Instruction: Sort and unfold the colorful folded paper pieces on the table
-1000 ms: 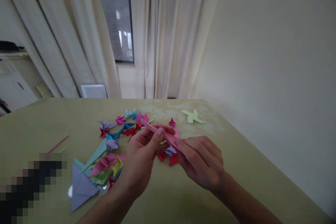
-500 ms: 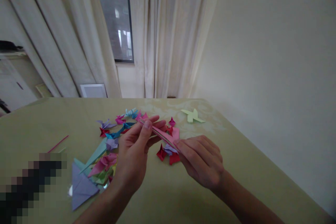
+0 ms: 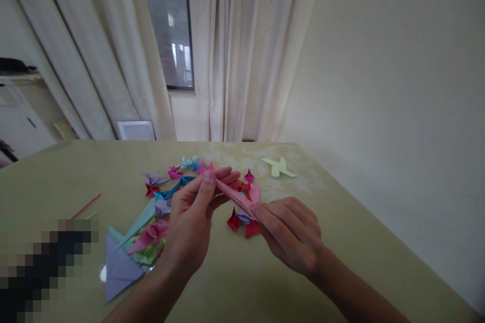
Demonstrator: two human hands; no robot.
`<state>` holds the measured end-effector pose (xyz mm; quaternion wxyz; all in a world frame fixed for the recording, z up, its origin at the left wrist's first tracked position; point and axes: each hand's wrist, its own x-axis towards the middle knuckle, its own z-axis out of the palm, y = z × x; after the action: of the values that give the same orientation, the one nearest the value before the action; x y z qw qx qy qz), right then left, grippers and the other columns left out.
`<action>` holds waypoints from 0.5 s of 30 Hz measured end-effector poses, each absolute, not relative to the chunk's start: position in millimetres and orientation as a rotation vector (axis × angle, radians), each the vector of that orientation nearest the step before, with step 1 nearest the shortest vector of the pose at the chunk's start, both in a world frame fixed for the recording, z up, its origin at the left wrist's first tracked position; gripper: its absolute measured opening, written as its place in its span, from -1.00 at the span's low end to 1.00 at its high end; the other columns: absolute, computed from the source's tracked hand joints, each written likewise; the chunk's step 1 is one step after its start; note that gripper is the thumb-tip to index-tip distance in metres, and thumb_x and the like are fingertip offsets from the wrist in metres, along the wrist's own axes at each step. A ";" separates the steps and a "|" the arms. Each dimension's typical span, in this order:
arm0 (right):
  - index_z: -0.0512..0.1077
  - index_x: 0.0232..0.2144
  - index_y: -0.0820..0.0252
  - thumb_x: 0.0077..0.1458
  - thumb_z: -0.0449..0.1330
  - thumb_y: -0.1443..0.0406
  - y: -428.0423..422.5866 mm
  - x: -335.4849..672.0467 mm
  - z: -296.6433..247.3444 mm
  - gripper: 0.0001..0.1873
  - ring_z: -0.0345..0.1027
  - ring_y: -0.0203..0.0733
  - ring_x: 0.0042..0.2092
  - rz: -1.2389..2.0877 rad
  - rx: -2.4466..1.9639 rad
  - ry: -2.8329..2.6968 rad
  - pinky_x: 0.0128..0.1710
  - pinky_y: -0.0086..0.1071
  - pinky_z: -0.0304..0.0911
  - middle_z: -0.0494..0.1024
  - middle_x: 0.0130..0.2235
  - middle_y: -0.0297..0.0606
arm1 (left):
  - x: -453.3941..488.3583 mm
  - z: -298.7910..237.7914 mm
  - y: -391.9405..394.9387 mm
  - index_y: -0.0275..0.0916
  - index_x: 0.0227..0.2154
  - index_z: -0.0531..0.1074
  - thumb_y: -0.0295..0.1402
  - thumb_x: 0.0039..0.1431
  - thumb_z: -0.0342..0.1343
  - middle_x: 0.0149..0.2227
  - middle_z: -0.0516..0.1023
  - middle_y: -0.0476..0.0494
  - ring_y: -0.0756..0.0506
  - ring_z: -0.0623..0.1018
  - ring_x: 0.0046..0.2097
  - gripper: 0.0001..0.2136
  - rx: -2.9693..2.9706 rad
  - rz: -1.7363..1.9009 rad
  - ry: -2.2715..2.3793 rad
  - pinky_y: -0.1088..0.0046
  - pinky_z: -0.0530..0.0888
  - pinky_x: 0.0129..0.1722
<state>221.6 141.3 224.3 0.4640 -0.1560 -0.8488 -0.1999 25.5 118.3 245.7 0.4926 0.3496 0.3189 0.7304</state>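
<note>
A pink folded paper (image 3: pixel 235 196), long and narrow, is stretched slantwise between my two hands above the table. My left hand (image 3: pixel 193 217) has its thumb pressed on the upper end, with the fingers beneath it. At the lower end, my right hand (image 3: pixel 290 232) pinches the paper between thumb and fingers. Behind and below the paper lie red origami pieces (image 3: pixel 234 220) and a pale purple one, partly hidden. Left of my left hand sits a heap of folded papers, among them a pink piece (image 3: pixel 151 234) and a lavender triangle (image 3: pixel 119 270).
A pale green folded paper (image 3: pixel 279 167) rests at the table's back right. Blue origami (image 3: pixel 191 163) lies toward the back, beside pink pieces. A thin pink stick (image 3: pixel 86 206) is on the left. The table (image 3: pixel 341 242) runs along a white wall; curtains (image 3: pixel 257 50) hang behind.
My left thumb has shifted slightly along the pink paper, and the paper has turned a little so less of its layered edge shows. My right hand keeps nearly the same place.
</note>
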 end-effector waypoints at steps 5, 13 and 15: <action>0.53 0.00 0.34 0.26 0.30 0.47 141.3 223.0 222.5 -0.74 0.54 -0.16 -0.24 -0.494 -0.384 -2.095 -0.24 -0.29 0.42 0.70 -0.21 -0.13 | 25.2 242.5 120.7 -0.24 -0.19 0.69 -0.08 0.24 0.31 -0.12 0.75 -0.26 -0.25 0.73 -0.07 -0.69 0.880 1.803 0.789 0.21 0.68 -0.06; 0.52 0.02 0.29 0.28 0.29 0.46 142.4 223.7 220.0 -0.73 0.54 -0.18 -0.25 -0.486 -0.395 -2.104 -0.25 -0.30 0.41 0.70 -0.21 -0.17 | 20.9 243.8 124.0 -0.24 -0.19 0.70 -0.12 0.19 0.36 -0.18 0.76 -0.23 -0.21 0.74 -0.11 -0.71 0.880 1.813 0.742 0.32 0.69 -0.12; 0.52 0.02 0.29 0.27 0.29 0.46 142.3 223.6 220.7 -0.73 0.54 -0.17 -0.25 -0.489 -0.388 -2.104 -0.24 -0.29 0.42 0.70 -0.22 -0.16 | 19.6 244.3 123.9 -0.24 -0.21 0.70 -0.11 0.19 0.35 -0.21 0.76 -0.23 -0.21 0.74 -0.14 -0.71 0.895 1.823 0.747 0.32 0.69 -0.13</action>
<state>223.6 142.3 220.7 0.4562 -0.1573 -0.8531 -0.1982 19.6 123.9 244.3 0.4695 0.3652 0.3047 0.7439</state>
